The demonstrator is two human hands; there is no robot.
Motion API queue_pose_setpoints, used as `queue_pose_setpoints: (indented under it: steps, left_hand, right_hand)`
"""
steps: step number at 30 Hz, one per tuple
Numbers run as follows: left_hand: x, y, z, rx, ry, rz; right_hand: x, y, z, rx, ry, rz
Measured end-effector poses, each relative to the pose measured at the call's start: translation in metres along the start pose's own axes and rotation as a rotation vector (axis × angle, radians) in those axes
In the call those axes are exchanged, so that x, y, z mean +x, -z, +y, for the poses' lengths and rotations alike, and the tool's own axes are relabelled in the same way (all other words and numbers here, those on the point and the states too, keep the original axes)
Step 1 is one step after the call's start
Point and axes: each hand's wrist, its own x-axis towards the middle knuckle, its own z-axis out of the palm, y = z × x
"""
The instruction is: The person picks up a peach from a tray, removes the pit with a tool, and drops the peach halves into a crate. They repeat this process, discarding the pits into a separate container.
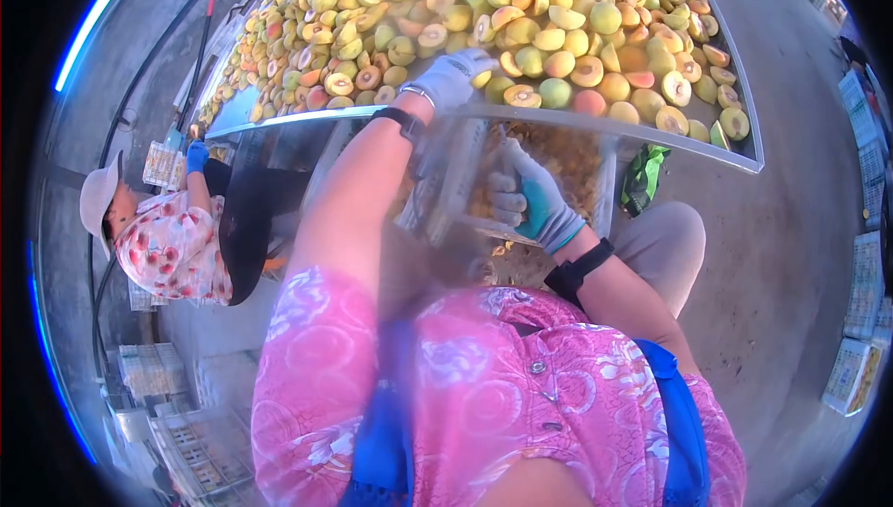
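Though blurred in places, shows the left hand (456,74), grey knit glove, at twelve o'clock, grip bent over round halved peaches (558,42) heaped on the flat metal worktop (651,140); cannot tell whether closed. At six o'clock, right hand (530,200), teal-palmed, grip clamped on a slatted crate (446,191).

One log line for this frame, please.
left hand: on peach halves at table edge | right hand: gripping crate below table | co-worker: at left
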Motion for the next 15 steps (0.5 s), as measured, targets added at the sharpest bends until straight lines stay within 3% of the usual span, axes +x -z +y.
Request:
queue_pose_setpoints:
  steps: [2,5,7,8,10,11,13,15]
  left_hand:
    - [-0.003,0.003,0.003,-0.027,0.074,-0.066]
    - [-0.013,-0.002,0.005,-0.076,0.229,0.026]
    - [-0.020,-0.015,0.002,-0.343,0.426,0.219]
    - [-0.022,-0.013,0.006,-0.342,0.426,0.216]
    - [-0.026,-0.010,0.015,-1.270,0.617,0.296]
    - [-0.031,-0.008,0.021,-1.268,0.621,0.297]
    - [-0.043,-0.005,0.037,-1.911,0.483,0.574]
    - [-0.050,-0.003,0.051,-1.975,0.490,0.593]
  right_hand:
    - [0.001,0.002,0.000,0.010,-0.019,-0.027]
    - [0.000,-0.004,-0.002,-0.038,-0.007,0.027]
    - [-0.003,-0.010,-0.001,-0.049,0.007,0.035]
    - [-0.004,-0.012,0.000,-0.062,0.021,0.043]
    - [-0.002,-0.005,-0.001,-0.157,0.038,0.050]
    - [0.001,-0.002,-0.002,-0.256,0.054,0.057]
    - [0.004,-0.004,0.001,-0.422,0.119,0.166]
    - [0.006,-0.006,0.000,-0.594,0.188,0.277]
